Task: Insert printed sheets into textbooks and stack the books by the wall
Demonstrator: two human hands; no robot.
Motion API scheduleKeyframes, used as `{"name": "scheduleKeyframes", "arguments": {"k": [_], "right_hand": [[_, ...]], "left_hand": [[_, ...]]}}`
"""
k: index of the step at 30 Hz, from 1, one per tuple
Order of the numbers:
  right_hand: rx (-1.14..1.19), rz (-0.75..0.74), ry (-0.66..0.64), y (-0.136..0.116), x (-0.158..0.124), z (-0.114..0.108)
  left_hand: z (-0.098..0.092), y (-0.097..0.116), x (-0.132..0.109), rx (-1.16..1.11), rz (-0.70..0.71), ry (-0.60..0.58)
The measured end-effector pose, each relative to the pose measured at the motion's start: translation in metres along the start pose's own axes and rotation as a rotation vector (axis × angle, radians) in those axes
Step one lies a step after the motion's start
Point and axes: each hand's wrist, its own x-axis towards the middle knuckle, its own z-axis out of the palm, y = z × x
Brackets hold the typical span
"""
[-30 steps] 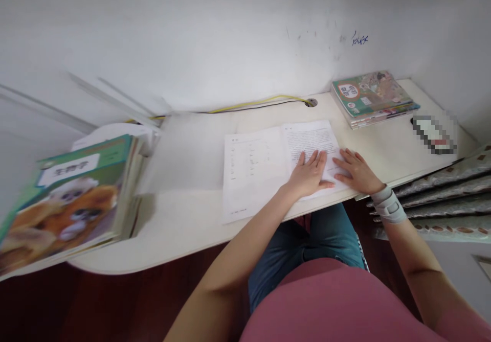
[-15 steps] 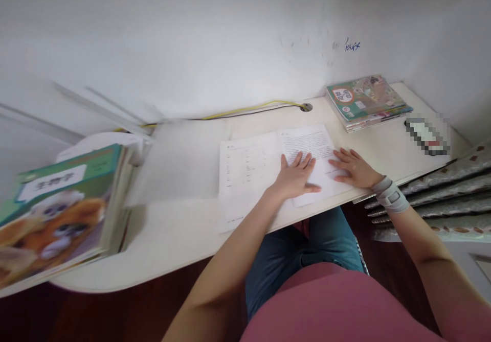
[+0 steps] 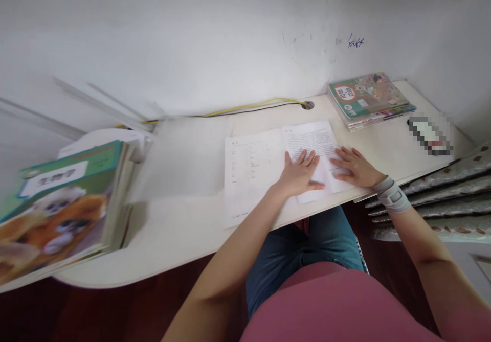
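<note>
Two printed sheets lie side by side near the table's front edge. My left hand (image 3: 301, 175) rests flat on the right-hand sheet (image 3: 309, 136), fingers spread. Over that sheet's right edge lies my right hand (image 3: 355, 167), also flat with its fingers apart; a grey band circles the wrist. A crease runs down the lower part of this sheet. The left-hand sheet (image 3: 245, 188) carries short columns of print, and my left forearm covers its lower right corner. Left of it is a pale translucent sheet (image 3: 187, 158).
A tall stack of textbooks (image 3: 65, 204) stands at the left on the white table (image 3: 172, 234). At the back right lies a smaller book stack (image 3: 370, 96), with a blurred-out device (image 3: 429, 135) beside it. Cables (image 3: 249, 109) run along the wall into a hole.
The whole view has shifted slightly, moving the table's contents a little right and up. Both hands stay flat on the same sheet.
</note>
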Motion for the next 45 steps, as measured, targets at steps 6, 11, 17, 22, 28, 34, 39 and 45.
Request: {"name": "scheduleKeyframes", "arguments": {"k": [6, 11, 17, 22, 28, 34, 39, 45], "right_hand": [[0.009, 0.012, -0.001, -0.002, 0.002, -0.002], [0.008, 0.0, -0.037, -0.003, 0.008, -0.005], [0.019, -0.016, -0.056, -0.002, 0.01, -0.005], [0.026, -0.026, -0.058, -0.003, 0.009, -0.005], [0.066, -0.029, -0.048, -0.005, 0.01, -0.006], [0.067, -0.024, -0.031, -0.007, 0.01, -0.006], [0.07, -0.02, -0.037, -0.006, 0.009, -0.006], [0.087, -0.011, -0.042, -0.007, 0.009, -0.009]], "left_hand": [[0.001, 0.001, -0.007, 0.014, -0.005, -0.026], [0.0, 0.001, -0.004, 0.028, 0.004, -0.012], [0.002, 0.005, 0.007, 0.023, 0.035, 0.012], [0.003, 0.007, 0.006, 0.009, 0.043, 0.021], [0.0, 0.008, 0.01, -0.017, 0.063, -0.002], [0.001, 0.012, 0.021, -0.038, 0.082, 0.02], [0.002, 0.011, 0.019, -0.04, 0.108, 0.013], [-0.001, 0.013, 0.032, -0.061, 0.136, 0.014]]}}
